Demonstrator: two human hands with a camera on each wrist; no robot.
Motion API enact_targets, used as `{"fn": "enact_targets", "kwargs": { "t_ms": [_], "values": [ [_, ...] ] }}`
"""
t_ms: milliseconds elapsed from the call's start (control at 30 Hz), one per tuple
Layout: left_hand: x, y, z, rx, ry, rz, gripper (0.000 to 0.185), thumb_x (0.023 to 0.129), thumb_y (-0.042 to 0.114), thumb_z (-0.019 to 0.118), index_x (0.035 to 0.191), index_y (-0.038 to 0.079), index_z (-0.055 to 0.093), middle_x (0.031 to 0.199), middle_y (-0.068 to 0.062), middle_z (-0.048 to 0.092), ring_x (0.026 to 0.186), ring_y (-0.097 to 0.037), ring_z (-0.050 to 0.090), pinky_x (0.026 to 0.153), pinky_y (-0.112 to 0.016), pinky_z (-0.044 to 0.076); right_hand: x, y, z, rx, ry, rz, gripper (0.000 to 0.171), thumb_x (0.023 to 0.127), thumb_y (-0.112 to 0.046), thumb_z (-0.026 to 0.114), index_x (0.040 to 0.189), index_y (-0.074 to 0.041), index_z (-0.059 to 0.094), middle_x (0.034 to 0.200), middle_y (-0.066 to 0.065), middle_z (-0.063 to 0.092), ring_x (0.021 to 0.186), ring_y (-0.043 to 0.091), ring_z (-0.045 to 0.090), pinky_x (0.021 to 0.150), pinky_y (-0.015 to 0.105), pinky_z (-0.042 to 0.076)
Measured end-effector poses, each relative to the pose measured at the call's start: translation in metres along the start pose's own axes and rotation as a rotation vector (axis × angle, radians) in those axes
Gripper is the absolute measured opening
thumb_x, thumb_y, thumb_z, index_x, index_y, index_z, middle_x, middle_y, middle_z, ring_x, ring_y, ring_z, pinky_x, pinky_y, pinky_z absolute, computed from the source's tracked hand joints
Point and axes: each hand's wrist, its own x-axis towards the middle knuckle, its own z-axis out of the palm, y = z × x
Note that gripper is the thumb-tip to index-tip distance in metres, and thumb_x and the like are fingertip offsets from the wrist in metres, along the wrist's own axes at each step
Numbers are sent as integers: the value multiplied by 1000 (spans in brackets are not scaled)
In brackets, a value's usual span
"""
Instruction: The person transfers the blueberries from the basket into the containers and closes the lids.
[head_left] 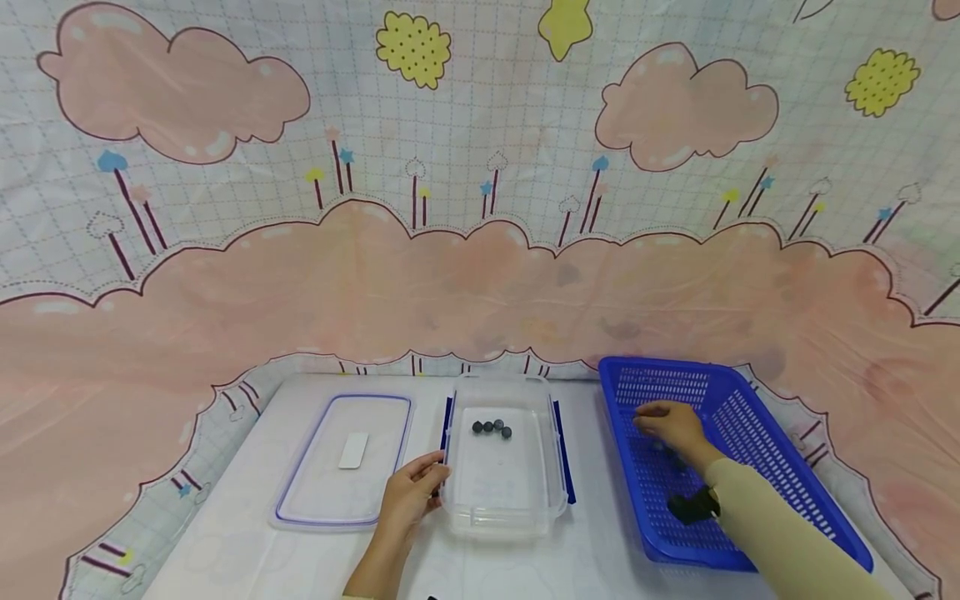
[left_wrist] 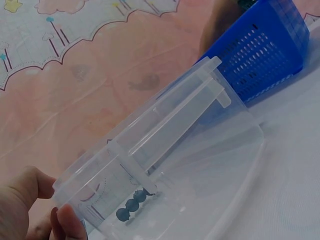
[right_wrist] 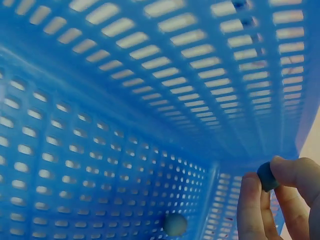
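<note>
Berry in my fingers: a dark round berry, at the blue basket
My right hand: thumb and fingertips pinch that berry; the hand is over the basket's left part
Blue basket: slotted walls, wide rim, at the right; another berry lies inside
My left hand: thumb and fingers grip the left side of the clear box
Clear box: uncovered, in the middle; four berries sit close together toward its far end
Lid: blue-edged, flat left of the box, bearing a white rectangle
Tabletop: white, under everything
Backdrop: cloth with pink clouds
</note>
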Motion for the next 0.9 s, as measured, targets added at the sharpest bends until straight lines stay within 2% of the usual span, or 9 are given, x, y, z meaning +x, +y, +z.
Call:
{"fn": "enact_targets", "kwargs": {
  "t_ms": [167,400,500,667,900],
  "values": [
    [0,1,0,8,1,10,43,88,9,68,128,-4,61,82,3,57,72,-11,50,54,-20,49,-7,-3,2,-32,9,-16,32,91,-13,68,115,9,65,108,22,69,96,31,67,84,46,56],
    [-1,0,0,14,3,5,43,88,9,68,128,-4,61,82,3,58,72,-11,51,54,-19,49,-20,-11,4,-37,11,-56,32,90,-17,72,112,5,68,106,17,71,100,32,64,86,48,54],
    [-1,-1,0,12,2,1,43,88,9,68,128,-4,61,82,3,58,72,-11,51,54,-19,49,-25,-17,4,-48,19,-66,31,89,-17,72,112,3,68,106,16,71,101,32,64,84,44,54],
    [0,-2,0,8,-3,-2,44,88,9,68,129,-4,60,82,4,58,72,-11,51,54,-20,49,-28,-27,3,-36,38,-85,31,90,-17,71,114,2,68,108,16,71,101,30,65,81,39,53],
    [2,-3,0,7,3,0,43,88,8,68,129,-4,60,82,4,58,72,-11,51,54,-19,49,-31,-38,8,11,-1,-97,33,90,-20,72,115,1,68,109,14,70,102,28,65,87,42,52]
  ]
}}
